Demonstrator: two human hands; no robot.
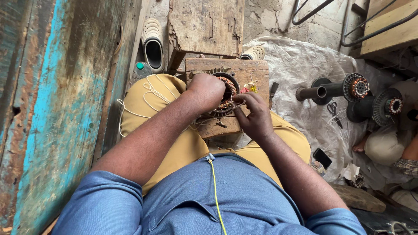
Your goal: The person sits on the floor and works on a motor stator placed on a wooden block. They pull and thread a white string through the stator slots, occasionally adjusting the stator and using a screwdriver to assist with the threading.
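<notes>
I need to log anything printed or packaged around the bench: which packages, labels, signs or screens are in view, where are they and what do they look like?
Phone: on the white sheet beside the right thigh, flat dark rectangle, screen off.
Bottle: on the floor left of the wooden block, by a shoe, grey with a green cap; any label too small to tell.
No signs or clear labels show.

Soft, even daylight; shadows faint. Picture sharp at centre, wide-angle stretch at edges. No glare, no motion blur.
</notes>
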